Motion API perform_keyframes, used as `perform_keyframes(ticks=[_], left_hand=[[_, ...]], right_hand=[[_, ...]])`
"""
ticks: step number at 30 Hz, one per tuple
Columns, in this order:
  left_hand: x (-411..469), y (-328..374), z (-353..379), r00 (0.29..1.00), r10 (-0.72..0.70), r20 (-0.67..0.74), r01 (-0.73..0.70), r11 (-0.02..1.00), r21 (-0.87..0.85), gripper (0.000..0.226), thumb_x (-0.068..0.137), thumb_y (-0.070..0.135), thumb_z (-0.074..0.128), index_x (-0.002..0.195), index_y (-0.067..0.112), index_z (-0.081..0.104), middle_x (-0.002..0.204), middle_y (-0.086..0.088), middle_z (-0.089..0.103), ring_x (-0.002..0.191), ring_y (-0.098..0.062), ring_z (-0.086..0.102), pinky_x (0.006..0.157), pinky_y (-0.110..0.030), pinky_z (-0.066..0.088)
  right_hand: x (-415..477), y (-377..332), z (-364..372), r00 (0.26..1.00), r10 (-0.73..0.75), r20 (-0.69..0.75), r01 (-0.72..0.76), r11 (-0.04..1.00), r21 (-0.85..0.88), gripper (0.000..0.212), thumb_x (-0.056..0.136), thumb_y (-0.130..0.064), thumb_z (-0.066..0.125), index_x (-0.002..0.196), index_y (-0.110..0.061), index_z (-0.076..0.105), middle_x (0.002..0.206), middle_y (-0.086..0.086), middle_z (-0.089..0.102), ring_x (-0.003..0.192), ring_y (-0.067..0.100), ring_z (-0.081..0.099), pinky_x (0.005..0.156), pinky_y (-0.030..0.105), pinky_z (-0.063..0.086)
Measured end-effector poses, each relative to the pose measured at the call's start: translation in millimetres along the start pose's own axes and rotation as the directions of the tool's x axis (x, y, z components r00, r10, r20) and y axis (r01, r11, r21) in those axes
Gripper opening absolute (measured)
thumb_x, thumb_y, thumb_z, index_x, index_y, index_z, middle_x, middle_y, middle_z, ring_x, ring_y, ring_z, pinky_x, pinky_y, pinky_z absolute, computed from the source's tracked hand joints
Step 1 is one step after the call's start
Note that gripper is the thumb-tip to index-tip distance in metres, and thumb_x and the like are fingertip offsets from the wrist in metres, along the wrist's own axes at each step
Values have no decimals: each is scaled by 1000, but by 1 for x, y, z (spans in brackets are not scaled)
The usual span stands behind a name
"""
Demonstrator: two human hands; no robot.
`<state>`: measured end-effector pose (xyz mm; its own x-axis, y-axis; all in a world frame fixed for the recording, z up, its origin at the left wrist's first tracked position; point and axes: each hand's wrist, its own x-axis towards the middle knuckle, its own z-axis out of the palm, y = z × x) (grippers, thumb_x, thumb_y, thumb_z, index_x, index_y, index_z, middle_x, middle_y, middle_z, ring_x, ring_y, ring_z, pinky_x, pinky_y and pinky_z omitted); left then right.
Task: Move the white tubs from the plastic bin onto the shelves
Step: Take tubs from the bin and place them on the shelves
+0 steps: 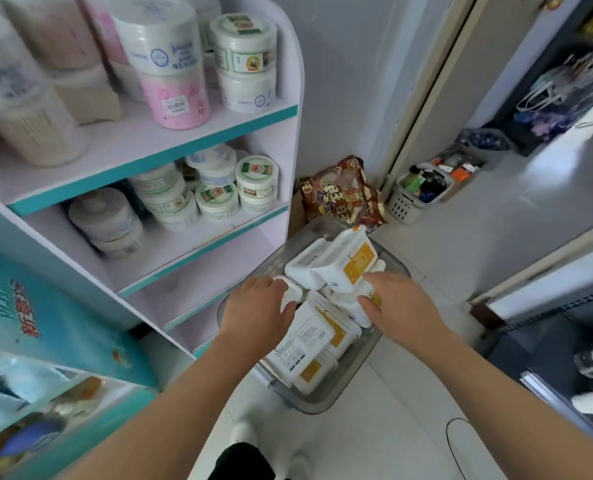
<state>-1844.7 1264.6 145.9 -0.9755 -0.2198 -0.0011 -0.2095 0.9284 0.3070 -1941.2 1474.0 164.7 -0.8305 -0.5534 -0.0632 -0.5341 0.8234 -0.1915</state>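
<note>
A clear plastic bin (326, 398) stands on the floor beside the shelf unit, filled with several white rectangular tubs (333, 266) that carry yellow labels. My left hand (258, 308) reaches into the bin's left side, its fingers curled around the edge of a small white tub (293, 292). My right hand (397, 299) is at the bin's right side, fingers wrapped on another white tub (355, 306) under the top one. The white shelves (198, 133) with teal edges rise at the left. Their lowest tiers, near the bin, look bare.
Round jars and tubs fill the upper two shelves. A red and gold snack bag (340, 194) leans against the wall behind the bin. A small white basket (414, 195) with bottles sits by the door frame. My foot (245, 434) is just in front of the bin.
</note>
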Motion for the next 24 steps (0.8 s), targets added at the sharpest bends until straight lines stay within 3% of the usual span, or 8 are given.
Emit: perform_keyframes(ticks=[6, 10, 17, 24], left_hand=[[67, 15, 36, 996, 8, 93, -6, 1000, -16, 37, 93, 46, 47, 123, 27, 58, 119, 6, 63, 106, -14, 56, 91, -30, 46], [109, 18, 61, 981, -3, 196, 12, 999, -44, 38, 93, 45, 46, 124, 24, 54, 116, 3, 62, 106, -17, 57, 86, -34, 52], [149, 24, 108, 906, -122, 406, 203, 966, -162, 55, 95, 43, 47, 143, 19, 35, 135, -6, 52, 119, -22, 54, 91, -34, 47], [174, 43, 146, 834, -264, 484, 389, 904, -176, 55, 94, 44, 49, 141, 19, 34, 120, -6, 59, 102, -23, 61, 79, -34, 50]], right_hand=[[48, 38, 18, 993, 99, 64, -100, 995, 9, 46, 95, -38, 49, 135, -17, 48, 121, 2, 62, 108, 19, 58, 85, 30, 46], [89, 63, 35, 988, 136, 79, -139, 990, 34, 42, 95, -36, 47, 130, -15, 52, 113, 4, 65, 100, 22, 60, 82, 32, 49], [144, 107, 62, 969, 186, 165, -204, 974, 102, 43, 94, -39, 47, 131, -17, 47, 112, 9, 63, 101, 27, 59, 81, 43, 52], [205, 147, 92, 935, 105, 339, -159, 978, 135, 60, 93, -41, 50, 146, -24, 26, 129, 9, 55, 111, 28, 54, 85, 43, 50]])
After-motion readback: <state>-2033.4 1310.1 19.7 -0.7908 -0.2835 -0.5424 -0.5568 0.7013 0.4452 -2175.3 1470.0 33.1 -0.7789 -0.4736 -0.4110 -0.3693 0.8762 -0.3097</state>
